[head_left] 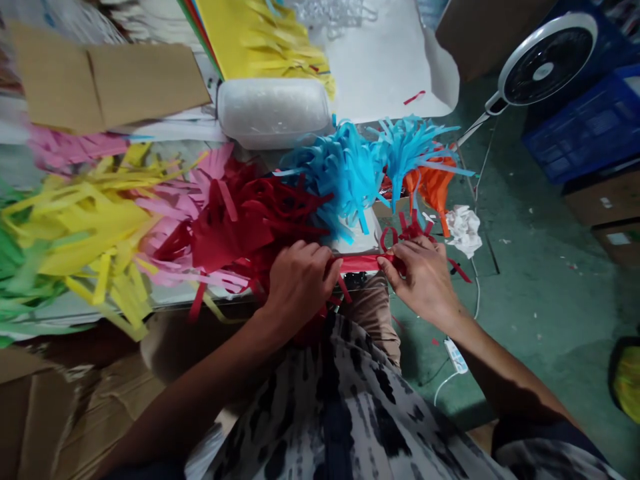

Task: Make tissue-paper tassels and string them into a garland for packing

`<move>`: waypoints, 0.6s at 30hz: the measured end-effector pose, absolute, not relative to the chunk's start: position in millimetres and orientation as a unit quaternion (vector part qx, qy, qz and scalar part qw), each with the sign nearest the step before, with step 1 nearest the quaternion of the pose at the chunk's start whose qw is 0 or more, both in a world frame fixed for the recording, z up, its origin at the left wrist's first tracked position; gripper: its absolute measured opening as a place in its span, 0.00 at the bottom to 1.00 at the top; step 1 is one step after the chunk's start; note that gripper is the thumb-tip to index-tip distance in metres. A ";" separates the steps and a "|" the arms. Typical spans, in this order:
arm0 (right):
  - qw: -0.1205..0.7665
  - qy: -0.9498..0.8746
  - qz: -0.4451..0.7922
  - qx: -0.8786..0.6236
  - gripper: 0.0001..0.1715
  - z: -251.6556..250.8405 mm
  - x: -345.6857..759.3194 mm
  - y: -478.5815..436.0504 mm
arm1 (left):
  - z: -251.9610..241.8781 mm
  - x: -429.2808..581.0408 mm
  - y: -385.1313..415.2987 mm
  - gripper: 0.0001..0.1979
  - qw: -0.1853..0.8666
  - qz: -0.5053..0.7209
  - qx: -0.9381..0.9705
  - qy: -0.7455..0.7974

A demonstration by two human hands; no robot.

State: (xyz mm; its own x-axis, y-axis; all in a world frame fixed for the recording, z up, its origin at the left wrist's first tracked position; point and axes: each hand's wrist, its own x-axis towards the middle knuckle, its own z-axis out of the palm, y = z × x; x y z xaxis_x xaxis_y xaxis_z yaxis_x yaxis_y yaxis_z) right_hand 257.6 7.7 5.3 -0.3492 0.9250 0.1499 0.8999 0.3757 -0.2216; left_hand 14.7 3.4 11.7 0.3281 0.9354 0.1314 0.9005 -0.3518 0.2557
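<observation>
A red tissue-paper tassel [361, 263] is stretched in a flat band between my two hands at the table's front edge. My left hand [303, 277] grips its left part with curled fingers, some red strips dangling below. Pinching the right end is my right hand [419, 273], where fringed strips stick out past the fingers. Just beyond my left hand lies a heap of dark red fringed paper [240, 220]. Blue fringed tassels [350, 173] rest farther back, and an orange one [434, 185] hangs near the right edge.
Yellow [95, 220], pink [170, 207] and green [30, 280] fringed paper covers the left side. Behind stand a clear plastic box [275, 110], a cardboard piece [120, 83] and yellow sheets [260, 40]. A fan [545, 67], blue crate [590, 127] and power strip [456, 355] are right.
</observation>
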 end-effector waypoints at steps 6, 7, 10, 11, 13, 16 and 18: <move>0.123 -0.816 -0.038 -0.563 0.14 8.5 246.9 -0.3 | 7.6 18.0 -0.7 0.09 0.012 0.129 0.816 0.563; 0.136 -0.816 -0.056 -0.559 0.13 8.1 244.8 -3.1 | 6.4 18.8 -1.0 0.09 0.000 0.145 0.822 0.550; 0.176 -0.853 -0.084 -0.484 0.13 4.3 244.0 -11.1 | 1.4 19.2 0.0 0.12 -0.014 0.190 0.885 0.424; 0.184 -0.869 -0.083 -0.452 0.14 2.5 246.5 -13.1 | -0.5 17.3 0.6 0.13 -0.016 0.193 0.907 0.373; 0.192 -0.883 -0.077 -0.422 0.15 -0.6 256.8 -15.8 | -3.2 8.5 1.3 0.12 -0.018 0.185 0.932 0.312; 0.189 -0.876 -0.071 -0.438 0.17 -2.3 280.3 -17.8 | -1.9 -16.1 -1.1 0.12 -0.026 0.178 0.932 0.314; 0.175 -0.877 -0.064 -0.443 0.19 -1.2 293.7 -19.0 | 3.3 -31.2 -5.0 0.12 -0.050 0.195 0.921 0.333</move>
State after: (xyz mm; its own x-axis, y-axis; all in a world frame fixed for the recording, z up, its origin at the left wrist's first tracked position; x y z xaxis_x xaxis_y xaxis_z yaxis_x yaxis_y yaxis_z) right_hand 293.7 -19.0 -1.2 -0.5471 0.7538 0.3639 0.7988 0.6001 -0.0423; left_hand -31.2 -5.0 3.3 0.7026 0.5930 0.3933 0.6325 -0.7737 0.0369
